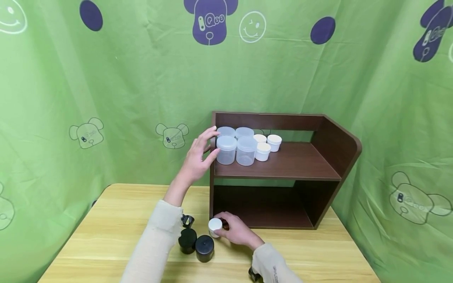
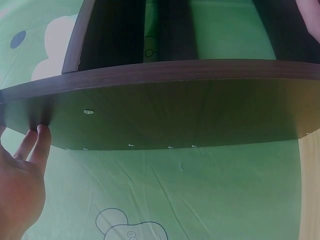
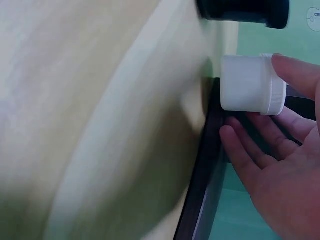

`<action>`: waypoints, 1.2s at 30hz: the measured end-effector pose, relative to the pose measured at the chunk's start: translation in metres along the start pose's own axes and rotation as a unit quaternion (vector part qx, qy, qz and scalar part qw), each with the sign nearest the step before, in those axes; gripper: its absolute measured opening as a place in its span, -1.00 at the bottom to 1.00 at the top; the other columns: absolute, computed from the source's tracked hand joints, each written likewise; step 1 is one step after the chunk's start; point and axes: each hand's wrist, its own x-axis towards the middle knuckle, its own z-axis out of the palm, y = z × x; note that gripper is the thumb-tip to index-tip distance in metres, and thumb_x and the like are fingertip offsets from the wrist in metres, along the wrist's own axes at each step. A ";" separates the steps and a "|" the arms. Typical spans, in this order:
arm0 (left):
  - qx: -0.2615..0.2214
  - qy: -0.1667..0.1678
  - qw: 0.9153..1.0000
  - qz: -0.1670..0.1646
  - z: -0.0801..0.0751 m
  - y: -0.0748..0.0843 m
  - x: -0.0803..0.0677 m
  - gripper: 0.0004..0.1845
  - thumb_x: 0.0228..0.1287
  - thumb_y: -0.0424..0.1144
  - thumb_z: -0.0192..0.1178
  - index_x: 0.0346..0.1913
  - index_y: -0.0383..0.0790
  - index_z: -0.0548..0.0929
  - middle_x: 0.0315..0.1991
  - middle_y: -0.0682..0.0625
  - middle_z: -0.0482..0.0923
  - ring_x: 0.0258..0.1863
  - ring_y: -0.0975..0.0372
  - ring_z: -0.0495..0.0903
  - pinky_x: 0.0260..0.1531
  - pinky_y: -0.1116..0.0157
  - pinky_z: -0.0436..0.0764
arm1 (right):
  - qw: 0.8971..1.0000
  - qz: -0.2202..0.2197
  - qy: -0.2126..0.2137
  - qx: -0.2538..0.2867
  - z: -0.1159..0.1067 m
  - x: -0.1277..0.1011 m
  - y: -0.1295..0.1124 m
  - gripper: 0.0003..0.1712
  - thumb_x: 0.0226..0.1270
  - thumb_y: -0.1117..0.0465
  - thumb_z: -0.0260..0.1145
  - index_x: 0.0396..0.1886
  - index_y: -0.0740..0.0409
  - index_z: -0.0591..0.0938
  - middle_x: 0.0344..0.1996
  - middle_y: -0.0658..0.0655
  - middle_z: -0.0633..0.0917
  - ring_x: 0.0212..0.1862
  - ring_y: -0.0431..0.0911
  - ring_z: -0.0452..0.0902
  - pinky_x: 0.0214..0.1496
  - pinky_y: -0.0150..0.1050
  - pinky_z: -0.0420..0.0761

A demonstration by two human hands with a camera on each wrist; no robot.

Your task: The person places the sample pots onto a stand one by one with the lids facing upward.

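At the far left, a light wooden surface (image 1: 106, 224) is being seen in front of a green cloth (image 1: 127, 78). On the surface, two black jars (image 1: 204, 248) are being kept upright, one just beside the other, near the sleeve of the left arm.

Next, the left hand (image 1: 196, 159) is being held up at the left side of the brown shelf (image 1: 297, 163). Its fingers are being spread wide, and nothing is being gripped by it. In the left wrist view, the outside of the side board is being touched by two fingertips.

Lower down, one small white jar (image 1: 215, 225) is being pinched by the right hand (image 1: 238, 231), between the thumb and the fingers. This jar is being held near the bottom left front corner of the shelf, beside the post. Whether the surface is being touched by it cannot be told.

On the top board, four clear jars (image 1: 245, 151) are being shown close together, two in front and two behind. To their right, three more little white jars (image 1: 274, 143) are standing in a small group. So, four white jars are being counted altogether.
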 end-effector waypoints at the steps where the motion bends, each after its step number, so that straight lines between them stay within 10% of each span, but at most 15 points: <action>1: 0.001 0.000 1.000 0.000 0.000 0.000 0.000 -0.46 0.55 -0.13 0.12 0.50 0.02 0.33 0.64 0.04 0.13 0.48 0.03 0.26 0.41 -0.07 0.54 | 1.000 0.001 -0.001 0.012 -0.001 0.000 -0.001 -0.54 0.36 0.16 0.48 0.19 0.15 0.61 0.05 0.10 0.67 0.05 -0.04 0.63 0.08 -0.18 0.74; 8: 0.007 0.000 1.000 0.000 0.000 -0.001 0.001 -0.46 0.55 -0.13 0.12 0.51 -0.03 0.33 0.65 0.08 0.13 0.48 0.03 0.27 0.42 -0.04 0.55 | 0.999 0.007 -0.001 0.054 -0.008 -0.002 -0.006 -0.54 0.36 0.22 0.47 0.21 0.17 0.60 0.01 0.12 0.61 0.04 0.00 0.65 -0.02 -0.41 0.74; 36: -0.003 -0.001 1.000 0.002 -0.001 -0.001 0.000 -0.47 0.55 -0.12 0.12 0.50 0.02 0.34 0.64 -0.03 0.13 0.49 0.00 0.25 0.39 -0.12 0.55 | 0.995 -0.019 0.061 0.076 -0.042 -0.010 -0.029 -0.44 0.32 0.22 0.51 0.30 -0.04 0.60 0.01 0.05 0.61 0.02 -0.07 0.60 0.09 -0.06 0.80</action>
